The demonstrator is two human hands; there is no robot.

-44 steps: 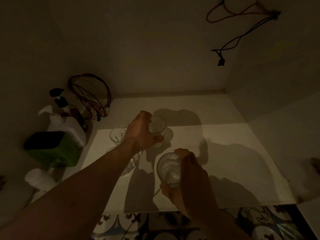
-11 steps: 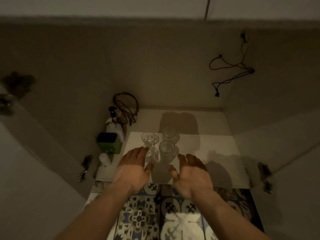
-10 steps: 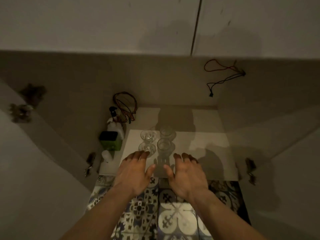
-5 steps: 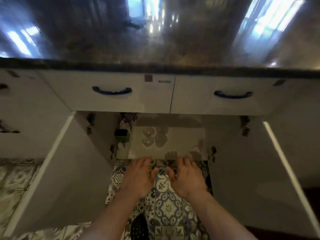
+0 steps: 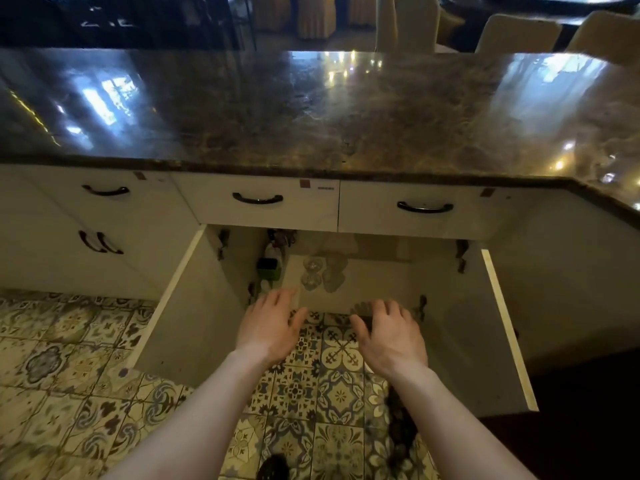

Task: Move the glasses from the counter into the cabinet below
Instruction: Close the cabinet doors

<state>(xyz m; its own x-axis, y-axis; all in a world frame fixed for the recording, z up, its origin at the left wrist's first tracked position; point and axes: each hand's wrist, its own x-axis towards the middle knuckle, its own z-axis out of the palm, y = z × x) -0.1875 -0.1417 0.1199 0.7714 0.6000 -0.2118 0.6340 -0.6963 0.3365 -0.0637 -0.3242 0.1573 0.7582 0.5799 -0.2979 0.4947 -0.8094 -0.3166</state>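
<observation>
Inside cabinet (image 5: 381, 271): glasses (image 5: 322, 275) upright, clustered | left hand (image 5: 268, 329), right hand (image 5: 391, 337): fingers loose, holding nothing

Clear glasses (image 5: 320, 273) clustered inside cabinet (image 5: 381, 278)

Home kitchen, seen from above at standing height. Long polished dark marble counter (image 5: 311, 109) mirroring window light. Below it, a row of white drawers (image 5: 256, 206) with curved black handles (image 5: 425, 207). Beneath the drawers, an open white cabinet (image 5: 363, 271), both doors (image 5: 187, 306) swung wide, clear drinking glasses (image 5: 322, 275) grouped on its pale floor beside a green container (image 5: 269, 265) and a white bottle. Ornate patterned floor tiles (image 5: 69, 358) in blue, cream and brown. Beyond the counter, pale upholstered dining chairs (image 5: 516, 34) and yellow curtains (image 5: 313, 13), suggesting a lived-in dwelling.
</observation>
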